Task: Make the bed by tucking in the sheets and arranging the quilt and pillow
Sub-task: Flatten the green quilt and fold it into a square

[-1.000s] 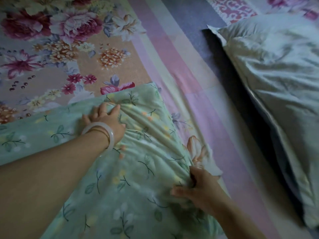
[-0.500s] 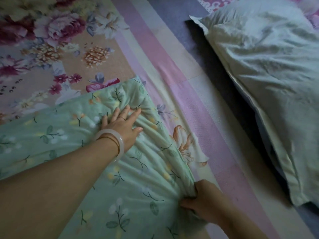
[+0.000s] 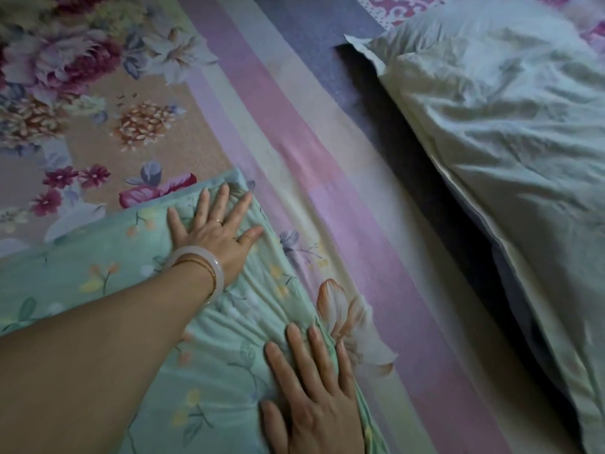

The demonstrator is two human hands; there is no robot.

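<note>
Floral, striped bedsheet (image 3: pixel 294 178) covers the bed; on it lies the green quilt (image 3: pixel 98 263), with left hand (image 3: pixel 216 231) and right hand (image 3: pixel 314 398) pressed flat, fingers straight, along its right edge. Pillow (image 3: pixel 507 132) lies well right.

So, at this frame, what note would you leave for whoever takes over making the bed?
Left hand: open, flat, fingers spread on the mint-green floral quilt near its far corner.
Right hand: open, flat on the quilt's right edge.
The quilt lies on the pink-and-lilac striped floral sheet; the pale wrinkled pillow lies apart at right.
Done: quilt laid down.
To do: smooth the creases between the hands, place the pillow; sheet tucking out of view.
</note>
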